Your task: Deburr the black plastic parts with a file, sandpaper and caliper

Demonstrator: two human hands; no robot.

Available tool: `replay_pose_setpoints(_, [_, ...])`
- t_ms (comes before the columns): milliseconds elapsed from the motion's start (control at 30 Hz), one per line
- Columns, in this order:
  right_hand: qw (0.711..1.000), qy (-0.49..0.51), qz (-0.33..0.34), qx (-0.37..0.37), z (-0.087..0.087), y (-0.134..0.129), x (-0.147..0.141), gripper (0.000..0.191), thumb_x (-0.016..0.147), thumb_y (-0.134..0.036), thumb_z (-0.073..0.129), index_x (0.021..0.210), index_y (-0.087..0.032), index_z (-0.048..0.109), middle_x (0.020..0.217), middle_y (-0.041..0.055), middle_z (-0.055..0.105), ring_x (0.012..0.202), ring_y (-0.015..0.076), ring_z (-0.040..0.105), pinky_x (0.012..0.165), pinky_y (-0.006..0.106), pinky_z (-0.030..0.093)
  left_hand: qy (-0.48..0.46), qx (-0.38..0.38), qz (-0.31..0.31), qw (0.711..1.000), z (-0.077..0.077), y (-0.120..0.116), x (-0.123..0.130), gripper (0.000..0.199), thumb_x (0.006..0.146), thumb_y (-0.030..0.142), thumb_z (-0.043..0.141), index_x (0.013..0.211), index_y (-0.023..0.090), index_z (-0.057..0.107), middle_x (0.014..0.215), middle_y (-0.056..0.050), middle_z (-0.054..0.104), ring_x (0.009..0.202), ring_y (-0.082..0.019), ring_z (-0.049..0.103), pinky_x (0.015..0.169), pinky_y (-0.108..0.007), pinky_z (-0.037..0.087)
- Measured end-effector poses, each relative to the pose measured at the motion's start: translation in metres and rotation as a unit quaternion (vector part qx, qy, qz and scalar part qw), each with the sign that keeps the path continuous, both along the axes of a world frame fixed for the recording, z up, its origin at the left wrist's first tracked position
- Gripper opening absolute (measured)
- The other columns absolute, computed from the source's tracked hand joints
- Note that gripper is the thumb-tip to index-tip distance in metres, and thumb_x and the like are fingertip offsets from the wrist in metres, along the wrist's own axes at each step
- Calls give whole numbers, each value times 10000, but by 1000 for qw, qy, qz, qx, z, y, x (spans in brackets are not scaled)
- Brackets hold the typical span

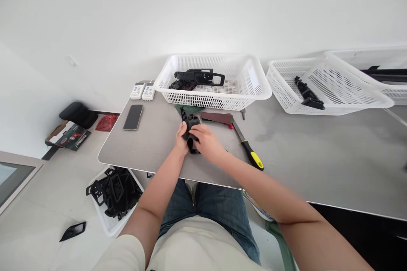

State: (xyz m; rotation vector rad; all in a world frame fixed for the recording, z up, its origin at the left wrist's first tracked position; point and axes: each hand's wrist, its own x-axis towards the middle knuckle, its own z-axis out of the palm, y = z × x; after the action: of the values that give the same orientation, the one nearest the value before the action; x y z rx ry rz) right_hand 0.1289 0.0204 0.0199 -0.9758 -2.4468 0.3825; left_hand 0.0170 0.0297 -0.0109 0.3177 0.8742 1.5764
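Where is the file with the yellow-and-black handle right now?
In the head view, the file lies on the table just right of centre, its tip by the right end of the brown strip and its handle near the right forearm.

Bright, diffuse light leaves the plain white wall (203,12) nearly featureless and the flat, round-cornered grey tabletop (318,156) softly shaded; beneath its near right edge, darkness swallows detail. Wide-angle distortion stretches the edges, and the bare right forearm (260,178) blurs slightly.

Lettering on carton (75,136) and white packs (148,92) unreadable.
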Motion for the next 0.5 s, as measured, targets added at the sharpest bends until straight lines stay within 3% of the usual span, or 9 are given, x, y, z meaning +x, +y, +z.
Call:
replay_pose_setpoints(133, [998,-12,65,-20,-16,-14,0,399,717,36,428,1015,-96,657,1080,152,610,938,259,547,860,441,504,15,-49,45,998,-7,5,-8,191,757,336,671,770,168,583,609,36,589,535,-99,552,658,-249,466])
replay_pose_setpoints(333, [987,55,127,-79,-33,-33,21,490,640,56,439,1004,-166,681,1094,108,649,1018,253,573,888,447,503,1,-35,120,992,-16,10,-9,178,790,333,623,863,170,619,723,0,656,639,-129,619,709,-277,490])
replay_pose_setpoints(433, [978,122,105,-136,-24,-28,36,390,667,5,474,918,-194,697,1046,80,681,993,225,611,905,422,495,-23,-38,121,992,-19,12,-9,196,796,353,614,875,174,614,729,-6,656,607,-126,615,655,-268,491])
replay_pose_setpoints(500, [966,182,44,-181,-15,-18,45,326,693,-41,479,867,-212,694,985,53,699,945,203,637,881,384,504,-42,-51,109,992,-20,13,-13,209,817,371,587,884,174,610,711,-5,647,585,-120,608,618,-253,483])
